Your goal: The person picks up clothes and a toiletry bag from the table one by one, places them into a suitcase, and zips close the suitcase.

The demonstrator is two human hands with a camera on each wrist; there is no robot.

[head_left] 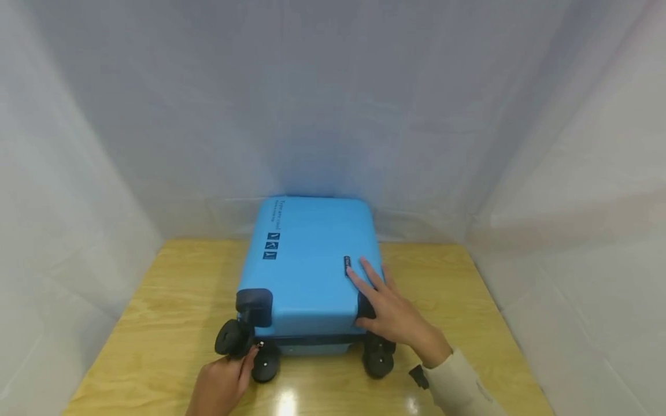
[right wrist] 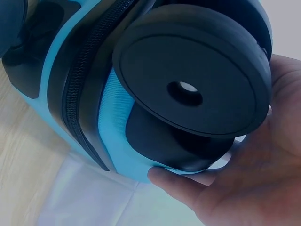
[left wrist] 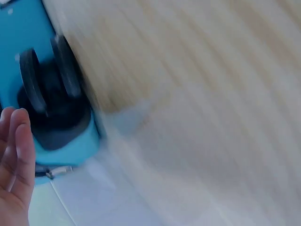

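Blue and hard-shelled, the suitcase point(head_left: 307, 266) lies flat on the wooden bench point(head_left: 156, 323), its black wheels point(head_left: 378, 355) turned toward the person. The right hand point(head_left: 390, 306) rests on the near right corner of the shell, fingers straight and spread, thumb point(right wrist: 181, 186) against the edge under the wheel housing. The left hand point(head_left: 221, 384) sits at the near left corner, its fingers at the small metal zipper pull point(head_left: 260, 345) beside the left wheels point(head_left: 234, 338); whether they pinch it cannot be told. White sheeting point(head_left: 104, 115) surrounds the bench.
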